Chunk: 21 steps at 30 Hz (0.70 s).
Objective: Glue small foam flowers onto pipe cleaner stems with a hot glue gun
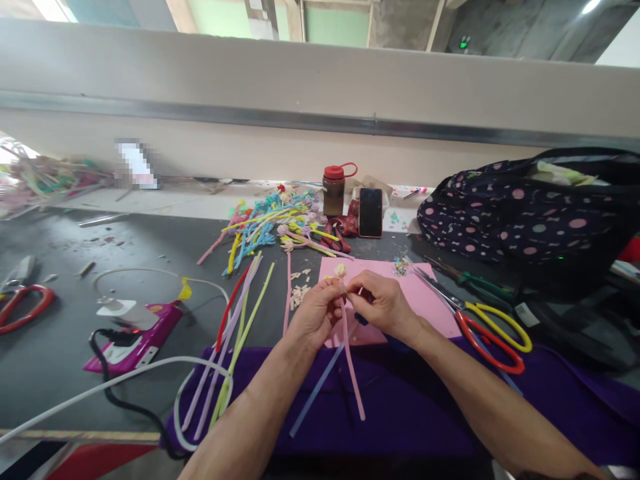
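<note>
My left hand (320, 312) pinches a pink pipe-cleaner stem (353, 377) near its top, and the stem hangs down toward me. Above the fingertips shows a small cream flower head (341, 270). My right hand (384, 303) is closed in a pinch just under that head, touching the left fingertips; what lies between its fingers is too small to make out. Beneath both hands lies a pink sheet (425, 300). A blue strip (317, 393) slants across the purple cloth (415, 407) below them. Small cream pieces (300, 297) are scattered left of the sheet.
Red-and-yellow-handled scissors (493, 337), pliers (480, 287) and a patterned bag (480, 213) are at right. Behind stand a bottle (334, 190), a phone (371, 213) and piled pipe-cleaner flowers (270, 223). Left are loose pipe cleaners (243, 327), a magenta glue gun (145, 343) and red-handled scissors (27, 307).
</note>
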Tool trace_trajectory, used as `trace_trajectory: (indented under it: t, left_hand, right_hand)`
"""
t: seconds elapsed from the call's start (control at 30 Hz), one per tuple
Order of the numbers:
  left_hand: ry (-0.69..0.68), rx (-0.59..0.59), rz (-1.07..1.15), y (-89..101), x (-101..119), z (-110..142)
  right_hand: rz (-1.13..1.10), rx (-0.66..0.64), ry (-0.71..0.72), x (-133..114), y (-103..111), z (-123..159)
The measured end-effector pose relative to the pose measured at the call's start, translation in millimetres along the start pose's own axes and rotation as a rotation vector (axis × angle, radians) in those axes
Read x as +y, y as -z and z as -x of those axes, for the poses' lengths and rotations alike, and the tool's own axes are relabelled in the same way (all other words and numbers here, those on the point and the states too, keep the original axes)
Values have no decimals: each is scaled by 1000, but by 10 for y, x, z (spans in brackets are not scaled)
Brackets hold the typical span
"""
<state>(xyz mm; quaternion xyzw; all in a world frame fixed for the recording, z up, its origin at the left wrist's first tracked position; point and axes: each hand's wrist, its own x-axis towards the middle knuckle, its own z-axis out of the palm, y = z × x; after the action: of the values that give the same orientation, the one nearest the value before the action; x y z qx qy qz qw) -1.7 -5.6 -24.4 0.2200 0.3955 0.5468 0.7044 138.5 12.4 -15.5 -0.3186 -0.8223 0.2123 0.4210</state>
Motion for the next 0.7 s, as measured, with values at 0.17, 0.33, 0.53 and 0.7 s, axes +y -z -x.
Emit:
trace_trajectory:
  t: [0.17,0.33,0.53,0.7]
  left_hand:
    - [19,0,6,-20,26,18]
    - [5,-49,28,-6,39,21]
    - [10,-51,-31,-9,30,29]
    - [14,-26,-60,-15,23,24]
  right_hand:
    - [-126,19,-140,1,29,-32]
    - [-311,-31,-332,45,50,-54]
    - [-423,-72,-382,71,47,-62]
    - [-444,-107,-390,83,42,-60]
